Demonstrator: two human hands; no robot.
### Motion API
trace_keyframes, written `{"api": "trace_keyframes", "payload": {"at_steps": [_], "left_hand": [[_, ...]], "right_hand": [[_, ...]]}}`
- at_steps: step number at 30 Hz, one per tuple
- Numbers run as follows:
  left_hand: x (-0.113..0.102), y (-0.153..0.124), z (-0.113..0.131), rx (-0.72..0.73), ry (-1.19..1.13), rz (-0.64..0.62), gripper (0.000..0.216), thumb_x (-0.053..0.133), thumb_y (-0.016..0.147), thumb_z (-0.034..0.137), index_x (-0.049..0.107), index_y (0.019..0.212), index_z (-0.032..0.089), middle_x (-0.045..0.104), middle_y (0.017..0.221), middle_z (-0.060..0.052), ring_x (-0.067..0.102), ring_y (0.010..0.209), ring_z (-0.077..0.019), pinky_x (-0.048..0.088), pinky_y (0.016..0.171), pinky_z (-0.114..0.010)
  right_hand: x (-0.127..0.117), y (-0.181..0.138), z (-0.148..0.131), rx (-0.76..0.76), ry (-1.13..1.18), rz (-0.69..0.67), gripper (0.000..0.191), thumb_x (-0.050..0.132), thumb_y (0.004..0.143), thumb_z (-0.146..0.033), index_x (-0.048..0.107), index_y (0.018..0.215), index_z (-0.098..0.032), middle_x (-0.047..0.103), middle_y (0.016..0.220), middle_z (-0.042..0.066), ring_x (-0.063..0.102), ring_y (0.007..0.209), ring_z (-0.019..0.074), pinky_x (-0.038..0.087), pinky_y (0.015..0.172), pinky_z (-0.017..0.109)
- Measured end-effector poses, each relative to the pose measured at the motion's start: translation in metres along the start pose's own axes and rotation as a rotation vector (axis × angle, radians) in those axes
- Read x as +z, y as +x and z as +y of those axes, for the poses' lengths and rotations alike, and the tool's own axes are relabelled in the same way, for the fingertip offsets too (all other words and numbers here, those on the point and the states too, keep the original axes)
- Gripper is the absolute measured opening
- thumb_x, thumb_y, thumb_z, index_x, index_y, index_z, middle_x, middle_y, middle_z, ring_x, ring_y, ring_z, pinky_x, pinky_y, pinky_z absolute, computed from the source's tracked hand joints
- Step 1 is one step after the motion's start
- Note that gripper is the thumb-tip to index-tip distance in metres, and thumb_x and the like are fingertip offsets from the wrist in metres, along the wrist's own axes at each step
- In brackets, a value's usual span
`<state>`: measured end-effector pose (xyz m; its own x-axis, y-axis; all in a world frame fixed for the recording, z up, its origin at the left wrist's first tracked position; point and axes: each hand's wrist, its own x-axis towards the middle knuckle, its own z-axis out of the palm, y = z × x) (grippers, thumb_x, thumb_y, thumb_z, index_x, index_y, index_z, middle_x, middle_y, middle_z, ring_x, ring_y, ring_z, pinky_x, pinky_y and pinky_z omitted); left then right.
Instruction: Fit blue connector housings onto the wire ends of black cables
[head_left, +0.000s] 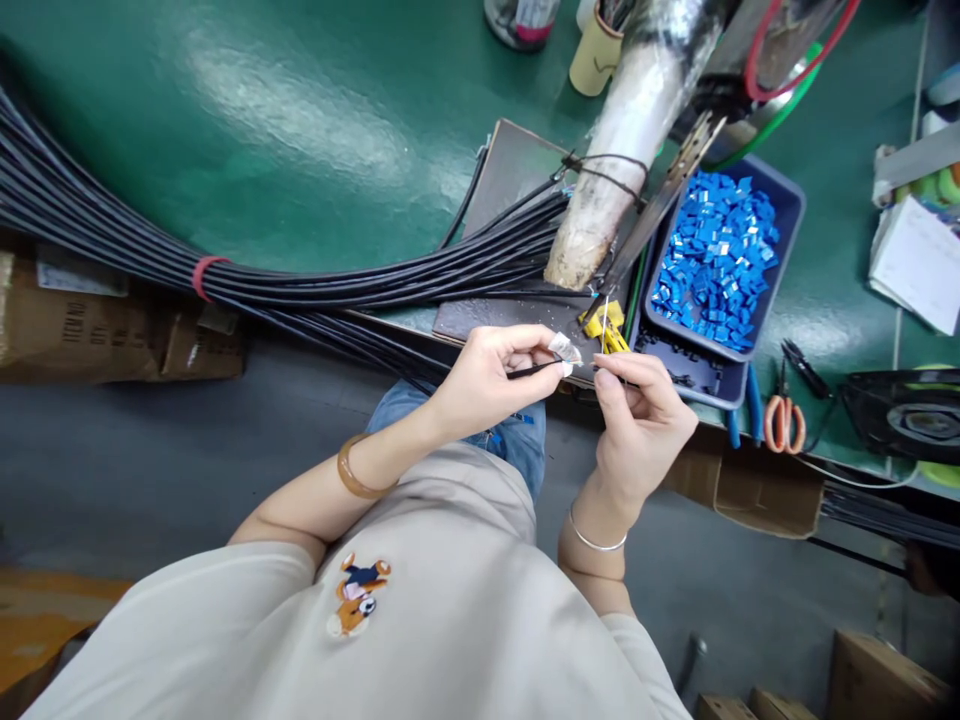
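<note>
My left hand (480, 378) is closed around the end of a black cable (531, 371), with white tape (564, 347) wrapped on its fingertips. Thin wires seem to stick out of the cable end toward the right. Close by, my right hand (645, 410) pinches thumb to forefinger by these wire ends; what lies in the pinch is too small to make out. Just beyond both hands, a yellow tool (609, 326) rests at the edge of a dark board (480, 318). A bundle of black cables (337, 288) runs in from the left onto that board.
A wrapped white tube (622, 140) and a metal strip (660, 205) angle down over the board. Right of them sits a bin (789, 215) of blue connectors (716, 260). Orange-handled scissors (784, 425) and blue-handled pliers (753, 405) lie at the table edge. Cardboard boxes (97, 330) stand left below.
</note>
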<state>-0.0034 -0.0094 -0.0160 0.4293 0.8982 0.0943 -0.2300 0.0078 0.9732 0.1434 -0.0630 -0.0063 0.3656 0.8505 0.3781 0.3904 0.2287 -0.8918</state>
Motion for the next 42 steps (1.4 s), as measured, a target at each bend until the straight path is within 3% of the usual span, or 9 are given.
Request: {"api": "trace_keyframes", "payload": {"at_steps": [8,22,33,39,42], "left_hand": [[0.002,-0.004,-0.002,-0.035,0.125,0.043,0.009,0.065,0.081,0.02,0.069,0.084,0.012,0.062,0.068,-0.001,0.051,0.055,-0.0063,0.044,0.053,-0.018],[0.003,-0.004,-0.004,-0.03,0.158,0.053,0.01,0.063,0.083,0.022,0.065,0.081,0.012,0.061,0.065,-0.001,0.054,0.055,-0.0076,0.044,0.053,-0.019],[-0.005,-0.004,-0.006,0.009,0.1,-0.041,0.009,0.061,0.081,0.012,0.07,0.084,0.012,0.07,0.073,-0.003,0.061,0.063,-0.0076,0.05,0.061,-0.016],[-0.006,-0.005,-0.008,-0.047,-0.005,-0.06,0.011,0.064,0.081,0.012,0.065,0.092,0.013,0.073,0.078,-0.004,0.068,0.07,-0.0099,0.054,0.066,-0.017],[-0.011,-0.003,-0.004,-0.164,-0.112,-0.137,0.014,0.065,0.082,0.015,0.062,0.096,0.013,0.073,0.073,-0.004,0.064,0.059,-0.0077,0.048,0.055,-0.015]], "right_hand": [[0.006,-0.005,-0.001,0.072,-0.094,0.019,0.006,0.072,0.084,-0.025,0.075,0.087,-0.022,0.068,0.086,0.003,0.065,0.078,0.0131,0.049,0.059,0.025],[0.014,-0.007,0.004,0.088,-0.025,0.054,0.007,0.071,0.083,-0.023,0.075,0.089,-0.021,0.07,0.086,0.002,0.065,0.079,0.0126,0.049,0.061,0.025],[0.016,-0.008,0.005,0.096,-0.091,0.049,0.008,0.07,0.084,-0.026,0.074,0.09,-0.022,0.067,0.086,0.002,0.065,0.08,0.0136,0.052,0.063,0.026],[0.012,-0.008,0.004,0.116,-0.09,-0.042,0.008,0.069,0.084,-0.026,0.072,0.09,-0.021,0.066,0.086,0.001,0.055,0.062,0.0075,0.04,0.048,0.021],[0.006,-0.005,0.003,0.12,-0.082,-0.049,0.025,0.07,0.083,-0.026,0.068,0.107,-0.024,0.067,0.091,0.001,0.053,0.059,0.0068,0.035,0.044,0.02]]}}
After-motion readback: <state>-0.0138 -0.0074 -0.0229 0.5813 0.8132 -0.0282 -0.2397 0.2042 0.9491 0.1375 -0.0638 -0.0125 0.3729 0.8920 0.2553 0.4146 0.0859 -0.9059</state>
